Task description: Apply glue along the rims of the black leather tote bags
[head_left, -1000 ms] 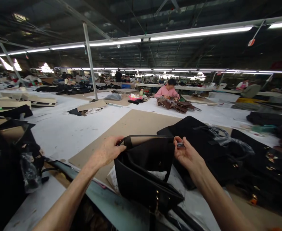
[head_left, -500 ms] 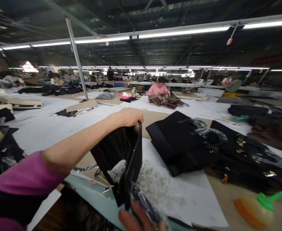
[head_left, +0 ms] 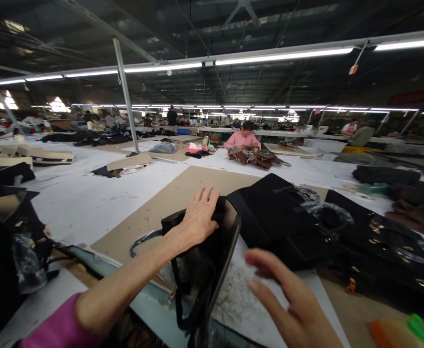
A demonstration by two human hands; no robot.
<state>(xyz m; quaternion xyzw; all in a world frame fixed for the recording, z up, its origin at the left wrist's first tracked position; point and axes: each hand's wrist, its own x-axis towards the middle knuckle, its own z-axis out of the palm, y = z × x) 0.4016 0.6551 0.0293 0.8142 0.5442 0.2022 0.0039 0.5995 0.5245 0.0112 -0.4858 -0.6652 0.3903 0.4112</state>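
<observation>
A black bag (head_left: 230,232) stands on its side at the table's near edge, with its opening and straps toward me. My left hand (head_left: 200,212) lies across its top, fingers stretched out and spread. To the right of the bag, my right hand (head_left: 288,299) hovers apart from it, thumb and fingers parted, slightly blurred, with nothing in it. A plastic-wrapped handle (head_left: 145,241) sticks out on the bag's left side. Beneath the bag is a white sheet (head_left: 239,295) covered in dark smudges.
More black bags (head_left: 277,217) with wrapped handles and gold fittings lie to the right. A bottle with a green cap (head_left: 420,326) stands near right. Black pieces (head_left: 20,232) are piled at left. Across the table, a person in pink (head_left: 243,139) sits behind brown bags (head_left: 253,157).
The bag has turned and tipped over. My left hand has gone from gripping its upper edge to lying spread on it. My right hand has come away from the bag to the right.
</observation>
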